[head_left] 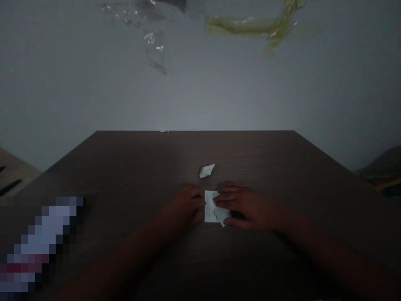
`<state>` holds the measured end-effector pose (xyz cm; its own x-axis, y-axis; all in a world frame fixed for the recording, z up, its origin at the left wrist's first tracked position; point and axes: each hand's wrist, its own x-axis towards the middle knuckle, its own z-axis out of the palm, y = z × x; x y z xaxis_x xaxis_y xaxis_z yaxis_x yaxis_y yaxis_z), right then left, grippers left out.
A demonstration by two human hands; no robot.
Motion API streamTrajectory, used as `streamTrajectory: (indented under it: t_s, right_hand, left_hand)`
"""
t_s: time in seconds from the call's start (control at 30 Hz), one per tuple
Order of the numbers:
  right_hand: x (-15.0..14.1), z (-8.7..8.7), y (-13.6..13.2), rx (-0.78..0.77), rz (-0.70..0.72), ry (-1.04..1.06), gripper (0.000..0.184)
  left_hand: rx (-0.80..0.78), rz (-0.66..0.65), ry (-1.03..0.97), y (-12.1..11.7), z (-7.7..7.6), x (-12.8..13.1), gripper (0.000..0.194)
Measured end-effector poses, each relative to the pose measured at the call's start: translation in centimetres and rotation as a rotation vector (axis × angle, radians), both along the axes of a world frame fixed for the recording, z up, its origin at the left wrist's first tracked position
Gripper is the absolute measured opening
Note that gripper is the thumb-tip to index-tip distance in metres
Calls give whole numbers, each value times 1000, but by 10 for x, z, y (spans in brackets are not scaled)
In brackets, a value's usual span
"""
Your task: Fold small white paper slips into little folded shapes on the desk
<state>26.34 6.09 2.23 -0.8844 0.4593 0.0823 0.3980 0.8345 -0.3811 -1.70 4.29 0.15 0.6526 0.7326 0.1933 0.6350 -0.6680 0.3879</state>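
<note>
A small white sheet of paper (210,211) with printed lines lies on the table, its right part folded at an angle. My right hand (247,207) rests over that folded part, fingers stretched out and apart, thumb at the lower corner. At the sheet's left edge is my left hand (184,205), its fingers loosely bent and fingertips at the edge, the thumb a little apart below. Just beyond the sheet sits a small folded piece of white paper (207,171), touched by neither hand.
The dark wooden table (140,159) reaches back to a pale wall (219,92) with clear and yellow tape (244,26) on it. A pixelated, pale object (44,238) lies at the left. Dim items (387,175) stand past the right edge.
</note>
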Motion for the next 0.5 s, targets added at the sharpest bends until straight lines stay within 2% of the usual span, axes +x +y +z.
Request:
streamTrajectory:
  t_s: [0.13, 0.27, 0.5]
  right_hand:
    - [0, -3, -2, 27, -56, -56, 55]
    - [0, -4, -5, 44, -73, -93, 67]
    - [-4, -12, -8, 38, -134, -114, 79]
  left_hand:
    - [-42, -6, 24, -1, 5, -1, 29]
    - [-58, -9, 55, -1, 9, 0, 27]
    - [-54, -28, 52, -1, 8, 1, 26]
